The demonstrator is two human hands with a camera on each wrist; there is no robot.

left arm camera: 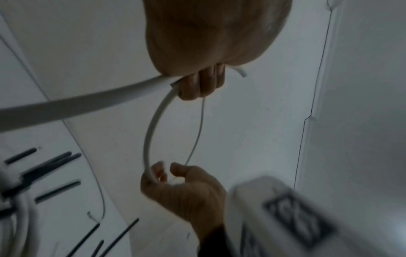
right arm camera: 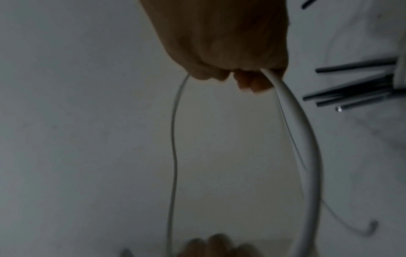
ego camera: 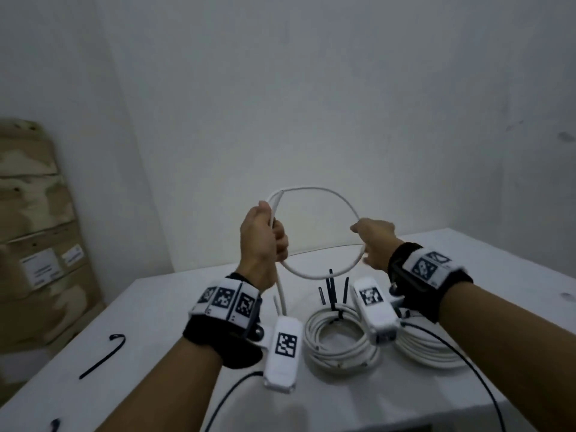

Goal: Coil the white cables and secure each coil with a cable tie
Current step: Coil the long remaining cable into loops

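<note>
A white cable is bent into one round loop held up above the table. My left hand grips the loop's left side where the strands cross, and the cable's tail hangs down from it toward the table. My right hand holds the loop's right side with its fingers curled round the cable. In the right wrist view the cable runs out from under the curled fingers. Black cable ties stand up from the coils below. Another black tie lies at the table's left.
Two finished white coils lie on the white table below my hands. Stacked cardboard boxes stand at the left past the table edge. A white wall is close behind. Black wrist-camera leads trail over the table's near side.
</note>
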